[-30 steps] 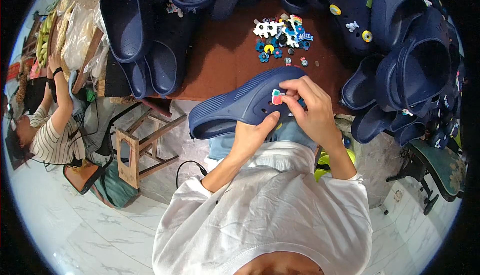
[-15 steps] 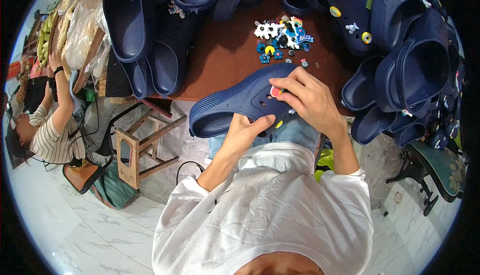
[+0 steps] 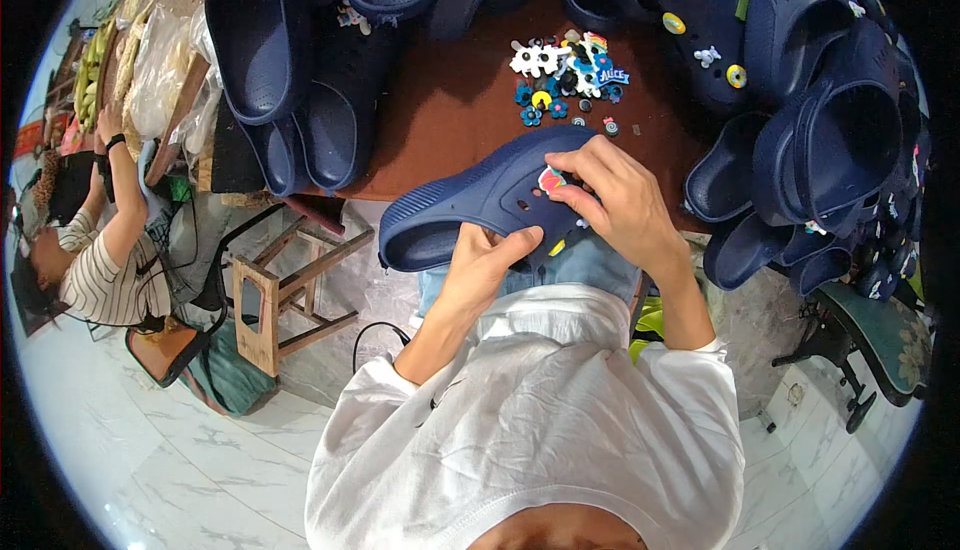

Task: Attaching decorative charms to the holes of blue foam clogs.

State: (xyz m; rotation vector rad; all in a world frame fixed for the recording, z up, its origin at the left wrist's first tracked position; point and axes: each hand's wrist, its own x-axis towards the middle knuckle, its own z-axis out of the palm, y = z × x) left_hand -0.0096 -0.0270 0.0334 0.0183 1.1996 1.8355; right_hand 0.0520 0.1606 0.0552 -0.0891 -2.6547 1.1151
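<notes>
Since the frame half a second back the right hand [image 3: 615, 205] has slid a little along the top of the navy-blue perforated foam clog [image 3: 480, 205], and the left hand [image 3: 483, 265] has shifted slightly under the shoe's near edge; the clog itself has barely moved.

The clog lies on its side in front of the person's chest, just at the near edge of the dark brown table [image 3: 450, 120], its open heel end toward the person's left. The left hand grips the lower rim of the clog, thumb on the upper, fingers curled beneath it. The right hand lies over the toe end with its fingers bent down, the fingertips pressing at a small pink and white shoe charm [image 3: 550, 181] seated in 1 of the holes. A small yellow charm [image 3: 557, 248] shows lower on the upper, between the 2 hands.

On the table beyond the clog sits a loose heap of small multicoloured charms [image 3: 565, 75]. More navy clogs [image 3: 300, 60] are piled at the table's left, and another stack of navy clogs [image 3: 830, 140] crowds the right side. A bare wooden stool [image 3: 290, 295] stands on the pale marble floor [image 3: 150, 450] to the left, near another person in a striped shirt [image 3: 105, 270].
</notes>
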